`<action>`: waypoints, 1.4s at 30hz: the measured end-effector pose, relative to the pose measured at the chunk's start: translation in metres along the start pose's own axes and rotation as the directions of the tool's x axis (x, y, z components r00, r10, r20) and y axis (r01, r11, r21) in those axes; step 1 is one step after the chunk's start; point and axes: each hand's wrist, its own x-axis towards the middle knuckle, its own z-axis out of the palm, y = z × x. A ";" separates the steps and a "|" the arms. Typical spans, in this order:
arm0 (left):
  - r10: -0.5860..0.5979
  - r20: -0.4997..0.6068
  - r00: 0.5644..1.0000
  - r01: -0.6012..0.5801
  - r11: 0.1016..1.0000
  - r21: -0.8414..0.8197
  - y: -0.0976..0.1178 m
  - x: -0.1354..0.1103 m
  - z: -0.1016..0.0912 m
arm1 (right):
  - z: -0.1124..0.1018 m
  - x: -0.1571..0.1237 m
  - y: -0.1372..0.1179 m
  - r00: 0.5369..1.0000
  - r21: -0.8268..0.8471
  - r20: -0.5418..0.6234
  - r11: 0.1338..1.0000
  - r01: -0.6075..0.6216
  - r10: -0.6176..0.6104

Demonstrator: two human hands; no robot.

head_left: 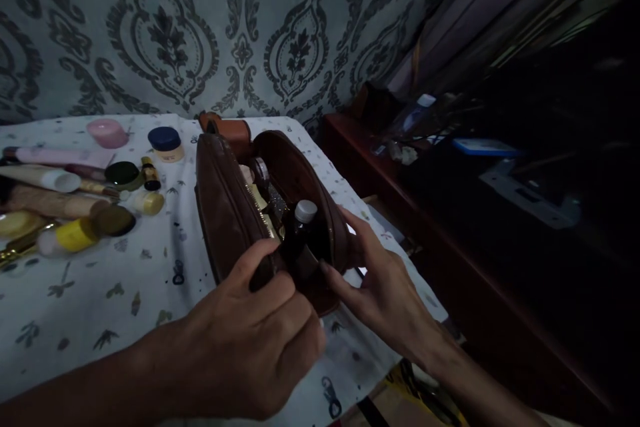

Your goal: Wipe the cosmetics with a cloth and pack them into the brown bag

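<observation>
A brown toiletry bag (223,203) stands unzipped on the patterned cloth, its mouth spread wide. My left hand (255,340) pinches the near end of the bag's left edge beside the zip. On the opposite side, my right hand (383,287) grips the right wall, thumb inside and fingers behind it. Between the two hands a dark bottle (303,233) with a pale cap sits upright in the bag. Deeper inside lie a small round container (261,172) and other items too dim to name. A tan leather strap (235,133) shows at the bag's far end.
Several cosmetics lie at the left, among them a blue-lidded jar (166,144), a pink jar (107,133) and a yellow-banded bottle (75,235). A patterned wall (240,27) rises behind the white cloth (145,320). To the right runs a dark reddish ledge (380,187) with clutter.
</observation>
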 end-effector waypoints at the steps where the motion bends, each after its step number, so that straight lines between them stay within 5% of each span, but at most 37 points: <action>1: 0.004 -0.003 1.000 -0.004 1.000 -0.012 -0.001 -0.001 -0.001 | 0.000 -0.001 -0.001 1.000 0.005 0.007 1.000 -0.006 0.006; 10: -0.119 -0.038 0.992 0.108 0.969 -0.223 0.003 -0.007 -0.002 | 0.001 -0.002 0.004 0.998 -0.039 0.011 0.997 0.061 -0.060; 14: -0.203 -0.051 0.978 0.175 0.925 -0.336 0.003 -0.003 -0.009 | 0.005 -0.005 0.006 0.983 -0.042 -0.088 0.986 0.159 -0.163; 19: -0.284 -0.154 0.946 0.199 0.888 -0.414 0.008 -0.001 -0.027 | 0.005 -0.013 -0.007 0.832 -0.183 -0.382 0.915 0.359 -0.402; 22: -0.287 -0.168 0.943 0.204 0.898 -0.389 0.016 -0.009 -0.038 | 0.007 -0.020 -0.024 0.756 -0.201 -0.364 0.839 0.506 -0.543; 27: -0.309 -0.091 0.947 0.275 0.923 -0.267 0.030 -0.039 -0.050 | 0.026 -0.028 -0.049 0.771 -0.230 -0.147 0.780 0.582 -0.619; 33: -0.377 0.003 0.926 0.377 0.926 0.000 0.042 -0.083 -0.068 | 0.044 -0.034 -0.056 0.679 -0.326 -0.286 0.735 0.594 -0.676; 38: -0.576 0.085 0.813 0.559 0.813 0.161 0.032 -0.139 -0.081 | 0.056 -0.040 -0.064 0.566 -0.327 -0.366 0.672 0.665 -0.739; 42: -0.784 0.058 0.618 0.748 0.609 0.264 0.014 -0.185 -0.089 | 0.082 -0.049 -0.082 0.544 -0.137 -0.206 0.574 0.807 -0.814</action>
